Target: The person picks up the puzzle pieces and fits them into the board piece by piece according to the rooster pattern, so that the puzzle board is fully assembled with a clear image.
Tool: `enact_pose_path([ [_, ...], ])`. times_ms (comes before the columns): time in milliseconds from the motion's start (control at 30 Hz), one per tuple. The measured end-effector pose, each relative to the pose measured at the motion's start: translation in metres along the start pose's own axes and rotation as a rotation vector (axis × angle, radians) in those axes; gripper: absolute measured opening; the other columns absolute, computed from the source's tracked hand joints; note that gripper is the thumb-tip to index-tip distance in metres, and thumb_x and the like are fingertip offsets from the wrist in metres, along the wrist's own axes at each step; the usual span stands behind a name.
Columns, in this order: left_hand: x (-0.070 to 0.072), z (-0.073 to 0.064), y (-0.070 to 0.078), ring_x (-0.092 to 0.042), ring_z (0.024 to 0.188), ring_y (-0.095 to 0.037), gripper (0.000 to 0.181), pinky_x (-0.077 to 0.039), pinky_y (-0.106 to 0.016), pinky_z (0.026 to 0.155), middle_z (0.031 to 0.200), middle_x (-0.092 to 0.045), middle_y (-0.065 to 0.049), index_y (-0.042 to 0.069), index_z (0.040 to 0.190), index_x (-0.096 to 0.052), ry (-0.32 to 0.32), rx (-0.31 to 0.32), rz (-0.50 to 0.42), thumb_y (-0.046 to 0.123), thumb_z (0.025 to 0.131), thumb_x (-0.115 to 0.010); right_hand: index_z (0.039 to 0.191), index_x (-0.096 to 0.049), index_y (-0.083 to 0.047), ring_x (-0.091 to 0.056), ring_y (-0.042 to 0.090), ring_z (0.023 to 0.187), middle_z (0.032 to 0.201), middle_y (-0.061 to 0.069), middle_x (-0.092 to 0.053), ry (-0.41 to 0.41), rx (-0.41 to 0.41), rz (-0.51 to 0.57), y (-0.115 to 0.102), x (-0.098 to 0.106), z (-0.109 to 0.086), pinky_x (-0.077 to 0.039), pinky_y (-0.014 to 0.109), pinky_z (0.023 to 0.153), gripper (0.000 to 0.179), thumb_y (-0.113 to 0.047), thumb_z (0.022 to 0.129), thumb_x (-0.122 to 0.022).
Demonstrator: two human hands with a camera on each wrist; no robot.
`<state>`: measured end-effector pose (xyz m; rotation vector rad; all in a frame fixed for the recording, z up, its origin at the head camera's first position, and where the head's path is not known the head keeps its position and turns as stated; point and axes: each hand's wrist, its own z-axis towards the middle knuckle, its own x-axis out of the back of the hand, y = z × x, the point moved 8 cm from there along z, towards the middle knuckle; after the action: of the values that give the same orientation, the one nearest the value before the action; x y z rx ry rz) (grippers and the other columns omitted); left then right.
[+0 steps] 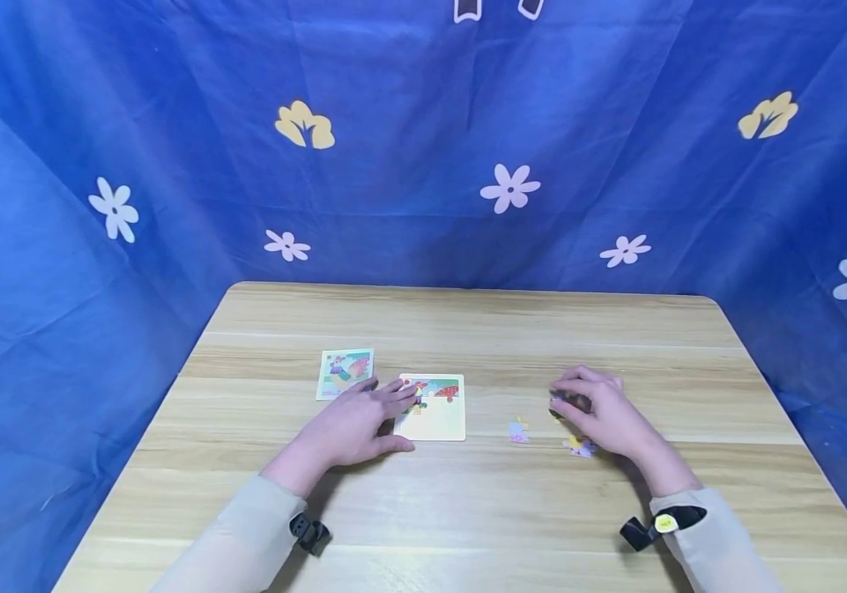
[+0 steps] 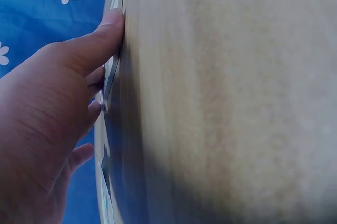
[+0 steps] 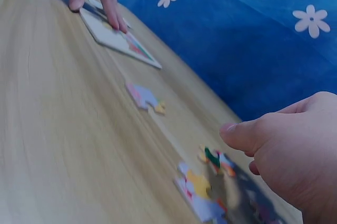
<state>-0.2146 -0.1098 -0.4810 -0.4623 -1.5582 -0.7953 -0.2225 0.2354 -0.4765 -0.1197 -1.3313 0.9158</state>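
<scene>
My left hand (image 1: 364, 420) rests on the left side of a white puzzle tray (image 1: 438, 424) with its fingers spread and fairly straight. Pieces with a red and green picture fill the tray's upper part, and its lower part is bare. On the right, my right hand (image 1: 601, 408) is low over loose puzzle pieces, thumb and fingers apart. A green and orange puzzle piece (image 3: 217, 161) lies just below the thumb (image 3: 239, 133) in the right wrist view. The other fingertips are mostly hidden there, and no piece is visibly gripped.
A picture card (image 1: 330, 380) lies left of the tray, partly under the left hand. One lilac puzzle piece (image 1: 518, 431) lies between tray and right hand; another, yellow and lilac puzzle piece (image 1: 580, 447), is nearer me. A blue flowered curtain (image 1: 423, 206) surrounds the wooden table (image 1: 467, 519).
</scene>
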Motion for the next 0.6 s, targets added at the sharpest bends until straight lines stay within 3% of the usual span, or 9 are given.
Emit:
enact_pose_path([
  [200, -0.001, -0.001, -0.002, -0.039, 0.152, -0.025, 0.077, -0.026, -0.059, 0.125, 0.162, -0.046, 0.002, 0.013, 0.156, -0.055, -0.001, 0.009, -0.013, 0.063, 0.098, -0.065, 0.123, -0.077, -0.004, -0.065, 0.022, 0.104, 0.123, 0.003, -0.068, -0.008, -0.001, -0.016, 0.010, -0.002, -0.005, -0.028, 0.045, 0.088, 0.031, -0.020, 0.097, -0.081],
  [400, -0.001, -0.002, -0.002, -0.038, 0.152, -0.024, 0.076, -0.026, -0.058, 0.126, 0.163, -0.044, 0.004, 0.014, 0.155, -0.055, -0.005, 0.013, -0.034, 0.063, 0.098, -0.065, 0.127, -0.076, -0.006, -0.056, 0.012, 0.085, 0.126, -0.001, -0.066, -0.047, -0.023, -0.030, 0.021, -0.003, -0.010, -0.023, 0.041, 0.084, 0.038, -0.028, 0.097, -0.080],
  [600, -0.002, -0.003, -0.003, -0.039, 0.152, -0.024, 0.076, -0.025, -0.058, 0.126, 0.163, -0.043, 0.004, 0.015, 0.156, -0.054, -0.004, 0.014, -0.035, 0.063, 0.098, -0.064, 0.125, -0.077, -0.010, -0.053, 0.012, 0.086, 0.123, -0.003, -0.064, -0.070, 0.001, -0.030, 0.023, -0.005, -0.010, -0.021, 0.041, 0.081, 0.040, -0.033, 0.093, -0.085],
])
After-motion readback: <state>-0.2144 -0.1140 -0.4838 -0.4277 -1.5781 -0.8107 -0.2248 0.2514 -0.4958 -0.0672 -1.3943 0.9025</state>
